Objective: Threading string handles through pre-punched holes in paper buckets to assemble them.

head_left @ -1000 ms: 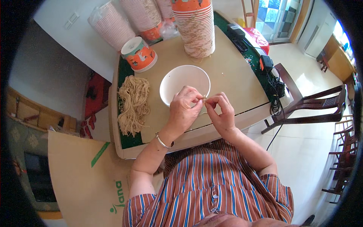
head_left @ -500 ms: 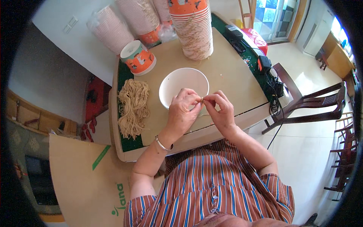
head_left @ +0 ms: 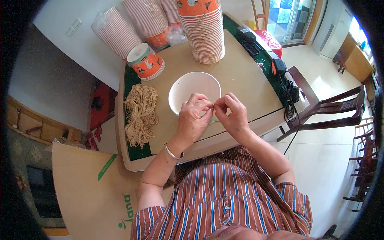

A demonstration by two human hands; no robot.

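Note:
My left hand (head_left: 195, 116) and my right hand (head_left: 233, 115) meet fingertip to fingertip at the near right rim of a white bowl (head_left: 186, 86). Both are closed in a pinch on a thin beige string (head_left: 216, 121), whose loose end shows below the fingers. What lies right between the fingertips is too small to make out. Left of the bowl, a loose bundle of beige strings (head_left: 141, 114) rests on the table. Beyond the bowl rises a tall stack of paper tubs (head_left: 206, 38) with bits of string hanging down its side.
A short stack of orange and green tubs (head_left: 147, 62) stands at the far left, with plastic-wrapped tub stacks (head_left: 116, 32) behind it. Black adapters and cables (head_left: 292, 94) run along the table's right edge. A dark wooden chair (head_left: 336, 108) is at right, a cardboard box (head_left: 92, 188) at lower left.
My right hand has shifted very slightly, its fingers drawing up a little at the pinch. My left hand, the bowl and the bundle of strings stay where they were.

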